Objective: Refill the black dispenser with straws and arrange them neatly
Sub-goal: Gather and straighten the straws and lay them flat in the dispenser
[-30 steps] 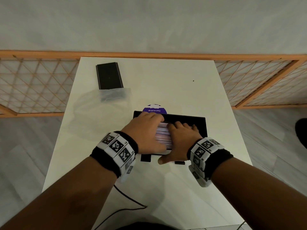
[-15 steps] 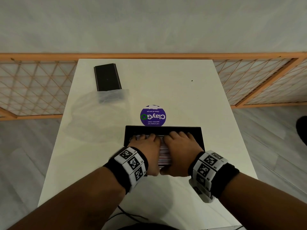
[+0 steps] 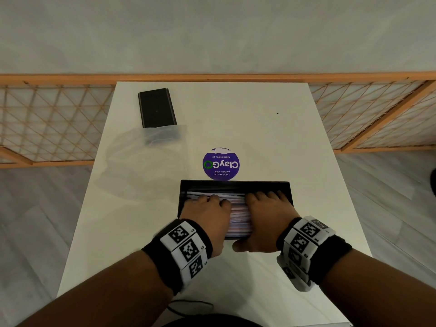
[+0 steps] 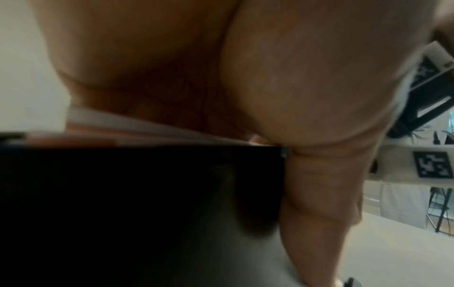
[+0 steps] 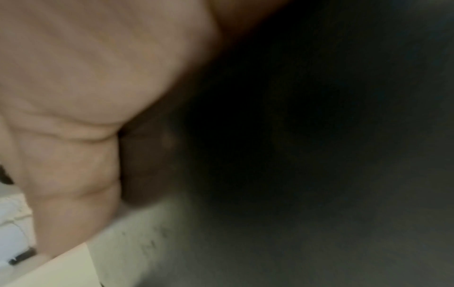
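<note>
The black dispenser [image 3: 236,185] lies open on the white table [image 3: 271,138], with white and pink wrapped straws [image 3: 238,213] lying lengthwise inside. My left hand [image 3: 207,208] rests flat on the left part of the straws, and my right hand [image 3: 266,208] on the right part. Both sets of fingers reach towards the far wall, and both thumbs hang over the near wall. In the left wrist view my palm covers the straws [image 4: 147,132] above the dispenser's black front wall [image 4: 123,194]. The right wrist view is dark and blurred, showing only my thumb [image 5: 68,174].
The dispenser's black lid [image 3: 157,108] lies at the far left of the table, its near end under a clear plastic bag [image 3: 146,161]. A round purple sticker [image 3: 221,164] sits just beyond the dispenser. A thin cable [image 3: 188,305] runs by the near edge. An orange lattice fence borders the far side.
The dispenser has slid towards me under both hands, uncovering the whole purple sticker. My hands have spread apart a little over the straws.
</note>
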`<state>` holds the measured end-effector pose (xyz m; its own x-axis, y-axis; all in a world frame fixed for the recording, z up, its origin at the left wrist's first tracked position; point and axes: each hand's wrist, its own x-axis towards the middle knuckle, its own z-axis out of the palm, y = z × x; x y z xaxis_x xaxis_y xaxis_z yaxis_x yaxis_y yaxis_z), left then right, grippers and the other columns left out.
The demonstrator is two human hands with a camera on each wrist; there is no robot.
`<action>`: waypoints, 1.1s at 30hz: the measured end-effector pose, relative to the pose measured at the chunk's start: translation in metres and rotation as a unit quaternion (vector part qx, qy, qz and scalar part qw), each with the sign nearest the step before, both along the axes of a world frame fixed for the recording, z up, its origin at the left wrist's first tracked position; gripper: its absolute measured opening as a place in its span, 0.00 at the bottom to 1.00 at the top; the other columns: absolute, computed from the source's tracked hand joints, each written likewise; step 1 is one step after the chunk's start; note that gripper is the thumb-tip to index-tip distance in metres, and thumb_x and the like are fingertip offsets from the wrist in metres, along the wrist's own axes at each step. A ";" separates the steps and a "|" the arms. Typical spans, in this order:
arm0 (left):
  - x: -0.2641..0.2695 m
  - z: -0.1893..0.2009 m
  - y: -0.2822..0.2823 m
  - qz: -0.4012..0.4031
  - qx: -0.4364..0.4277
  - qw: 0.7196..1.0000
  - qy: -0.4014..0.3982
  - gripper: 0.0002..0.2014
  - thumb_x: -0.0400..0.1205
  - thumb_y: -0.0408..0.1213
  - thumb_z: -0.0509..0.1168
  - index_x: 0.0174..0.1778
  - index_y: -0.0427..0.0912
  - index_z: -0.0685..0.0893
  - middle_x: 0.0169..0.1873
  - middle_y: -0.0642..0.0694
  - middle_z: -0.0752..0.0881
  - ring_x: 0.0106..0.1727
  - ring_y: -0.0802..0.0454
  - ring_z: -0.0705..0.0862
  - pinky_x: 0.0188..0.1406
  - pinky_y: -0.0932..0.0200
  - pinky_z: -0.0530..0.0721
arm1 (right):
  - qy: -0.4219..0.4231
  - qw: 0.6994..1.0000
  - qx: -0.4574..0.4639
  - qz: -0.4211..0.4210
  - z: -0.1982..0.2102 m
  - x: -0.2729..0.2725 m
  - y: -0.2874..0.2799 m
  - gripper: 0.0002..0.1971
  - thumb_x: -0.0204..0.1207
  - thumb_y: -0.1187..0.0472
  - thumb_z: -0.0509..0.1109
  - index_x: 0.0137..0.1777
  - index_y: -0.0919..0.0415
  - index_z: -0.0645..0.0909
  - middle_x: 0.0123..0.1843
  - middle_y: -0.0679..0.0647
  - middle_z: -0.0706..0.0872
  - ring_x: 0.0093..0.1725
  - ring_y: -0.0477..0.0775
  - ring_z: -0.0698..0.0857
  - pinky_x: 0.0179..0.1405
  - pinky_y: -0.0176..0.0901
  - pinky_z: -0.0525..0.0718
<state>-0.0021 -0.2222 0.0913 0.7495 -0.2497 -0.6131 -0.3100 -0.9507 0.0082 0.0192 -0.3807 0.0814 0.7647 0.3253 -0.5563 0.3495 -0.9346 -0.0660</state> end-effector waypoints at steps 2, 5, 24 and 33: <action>-0.001 -0.001 0.001 -0.002 0.000 1.000 -0.005 0.40 0.76 0.47 0.75 0.80 0.45 0.63 0.73 0.41 0.72 0.74 0.39 0.74 0.71 0.40 0.78 | 0.010 1.000 -0.013 -0.005 0.000 -0.002 0.002 0.64 0.50 0.18 0.68 0.83 0.54 0.56 0.81 0.53 0.70 0.79 0.60 0.69 0.82 0.65 0.57; 0.003 0.000 -0.004 0.000 -0.024 1.000 -0.018 0.42 0.72 0.51 0.77 0.78 0.46 0.64 0.72 0.43 0.69 0.74 0.41 0.71 0.74 0.39 0.74 | 0.033 0.999 0.021 0.019 0.002 -0.002 0.009 0.59 0.54 0.22 0.72 0.83 0.47 0.56 0.82 0.48 0.69 0.81 0.60 0.67 0.82 0.72 0.53; 0.009 -0.011 0.003 0.019 -0.059 0.998 0.006 0.43 0.70 0.56 0.76 0.79 0.50 0.66 0.72 0.48 0.77 0.74 0.44 0.77 0.77 0.40 0.73 | 0.040 0.999 -0.008 0.019 0.008 0.005 0.018 0.56 0.48 0.20 0.72 0.78 0.40 0.63 0.74 0.42 0.77 0.76 0.57 0.72 0.78 0.65 0.62; 0.009 -0.017 0.005 0.030 -0.081 0.996 0.013 0.39 0.70 0.55 0.76 0.75 0.50 0.68 0.69 0.47 0.77 0.71 0.44 0.78 0.76 0.40 0.74 | 0.012 0.997 0.059 0.049 0.004 -0.003 0.009 0.49 0.55 0.27 0.75 0.76 0.45 0.64 0.73 0.42 0.76 0.74 0.52 0.72 0.75 0.59 0.62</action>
